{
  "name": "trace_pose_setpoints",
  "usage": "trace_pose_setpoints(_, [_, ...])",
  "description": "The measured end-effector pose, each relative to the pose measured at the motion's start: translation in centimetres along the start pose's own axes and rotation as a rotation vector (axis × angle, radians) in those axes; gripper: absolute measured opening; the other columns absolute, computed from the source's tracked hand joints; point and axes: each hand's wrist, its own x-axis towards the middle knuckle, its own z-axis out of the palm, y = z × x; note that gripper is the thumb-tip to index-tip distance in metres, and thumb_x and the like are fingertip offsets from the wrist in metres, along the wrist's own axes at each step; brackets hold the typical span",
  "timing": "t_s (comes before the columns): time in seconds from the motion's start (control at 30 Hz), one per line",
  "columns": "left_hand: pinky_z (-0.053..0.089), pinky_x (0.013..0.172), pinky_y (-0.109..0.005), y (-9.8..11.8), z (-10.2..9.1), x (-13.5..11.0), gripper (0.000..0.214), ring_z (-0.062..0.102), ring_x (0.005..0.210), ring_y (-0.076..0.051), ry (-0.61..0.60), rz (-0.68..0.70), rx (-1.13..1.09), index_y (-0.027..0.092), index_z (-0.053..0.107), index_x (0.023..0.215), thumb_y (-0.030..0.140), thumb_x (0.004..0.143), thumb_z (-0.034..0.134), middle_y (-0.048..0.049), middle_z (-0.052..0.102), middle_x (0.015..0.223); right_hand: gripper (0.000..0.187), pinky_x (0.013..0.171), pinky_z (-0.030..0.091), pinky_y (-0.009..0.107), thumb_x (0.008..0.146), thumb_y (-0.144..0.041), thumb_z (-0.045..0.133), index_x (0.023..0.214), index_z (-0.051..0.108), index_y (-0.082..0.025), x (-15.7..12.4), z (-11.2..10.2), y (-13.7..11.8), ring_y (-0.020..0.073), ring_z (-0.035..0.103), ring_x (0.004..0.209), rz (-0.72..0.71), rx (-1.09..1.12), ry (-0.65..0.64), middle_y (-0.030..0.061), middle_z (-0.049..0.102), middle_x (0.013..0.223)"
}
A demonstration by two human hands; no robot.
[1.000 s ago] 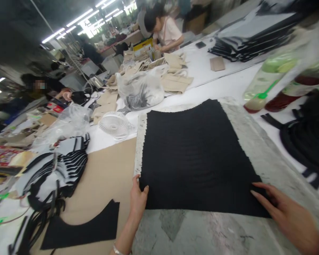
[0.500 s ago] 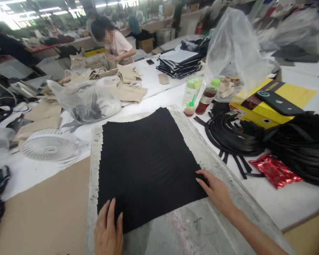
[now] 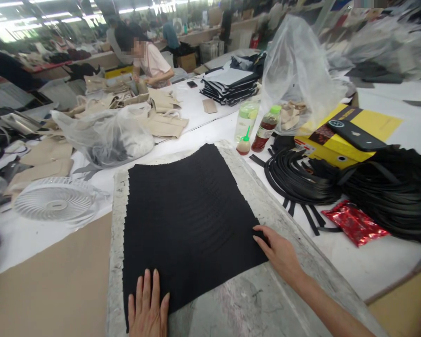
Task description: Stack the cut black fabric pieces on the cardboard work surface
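Note:
A large black fabric panel (image 3: 185,224) with ragged side edges lies flat on a stained grey board (image 3: 228,309). My left hand (image 3: 148,304) rests on its near left corner, fingers stretched out and palm down. At the panel's right edge is my right hand (image 3: 277,250), its thumb and forefinger apart and touching the fabric near the near right corner. The other fingers of that hand are partly hidden. Faint curved ripples show across the panel's right half.
A white fan (image 3: 58,205) and a filled clear bag (image 3: 107,133) lie left. Bottles, including a dark red one (image 3: 265,128), stand behind the board. Coiled black strips (image 3: 301,178), a red foil packet (image 3: 356,222) and a phone (image 3: 356,135) are right. A person (image 3: 152,63) works across the table.
My left hand has flattened onto the panel's corner, its fingers straighter than before. My right hand stays at the right edge. The whole view has shifted slightly.

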Motion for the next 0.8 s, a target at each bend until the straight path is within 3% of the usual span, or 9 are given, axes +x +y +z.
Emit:
trace_pose_setpoints(0.17, [0.033, 0.109, -0.056, 1.5, -2.3, 0.9, 0.066, 0.024, 0.144, -0.029, -0.025, 0.000, 0.047, 0.024, 0.009, 0.153, 0.023, 0.094, 0.039, -0.0115, 0.031, 0.155, 0.033, 0.083, 0.050, 0.040, 0.091, -0.046, 0.044, 0.114, 0.059, -0.028, 0.0, 0.2, 0.3, 0.0247, 0.065, 0.096, 0.011, -0.003, -0.023, 0.0022, 0.068, 0.113])
trace_pose_setpoints(0.43, [0.023, 0.114, -0.049, 3.8, -4.2, 1.2, 0.064, 0.022, 0.145, -0.026, -0.133, 0.367, 0.116, 0.031, 0.025, 0.149, 0.031, 0.090, 0.048, -0.0008, 0.030, 0.156, 0.038, 0.080, 0.050, 0.040, 0.091, -0.051, 0.041, 0.116, 0.058, -0.028, -0.1, 0.7, 0.9, 0.0259, 0.065, 0.093, -0.008, -0.043, -0.030, 0.0032, 0.067, 0.114])
trace_pose_setpoints(0.8, [0.029, 0.113, -0.050, 3.8, -5.1, 1.4, 0.063, 0.019, 0.146, -0.025, -0.252, 0.313, 0.043, 0.035, 0.017, 0.150, 0.036, 0.094, 0.044, 0.0028, 0.018, 0.160, 0.042, 0.073, 0.050, 0.039, 0.090, -0.055, 0.038, 0.115, 0.057, -0.027, 0.1, 1.2, 1.5, 0.0266, 0.066, 0.092, -0.043, -0.097, -0.025, 0.0039, 0.066, 0.117])
